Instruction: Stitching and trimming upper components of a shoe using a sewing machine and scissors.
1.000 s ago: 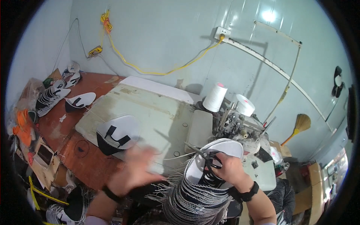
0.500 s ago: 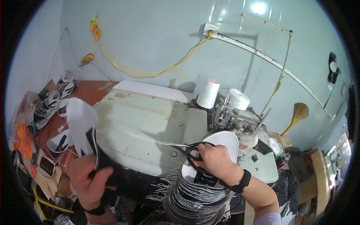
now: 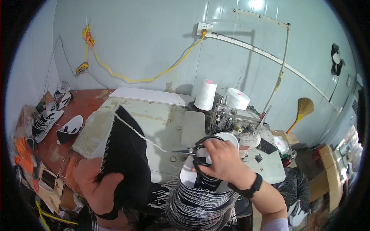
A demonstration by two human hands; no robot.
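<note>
My left hand [image 3: 101,188] is closed around the edge of a fabric shoe upper [image 3: 129,165], raised with its black side showing and a stitched edge. From its tip a white thread chain [image 3: 152,143] runs across to the scissors [image 3: 197,157]. My right hand [image 3: 223,159] holds those scissors by their black handles, and the blades point left at the thread's end. Whether the blades touch the thread is hard to make out. Under my right hand lies a thick stack of black-and-white uppers [image 3: 202,204], with thread ends fringing its left side.
Behind the stack stands a sewing machine [image 3: 239,119] with white thread cones [image 3: 206,95] beside it. A pale worktop [image 3: 160,115] spreads to the left. More uppers [image 3: 70,129] lie on the reddish table [image 3: 86,100]. A broom [image 3: 304,109] leans at the wall.
The upper in my left hand has turned from its white side to its black side and moved right. The thread now slopes from its tip to the scissors. My right hand stays over the stack.
</note>
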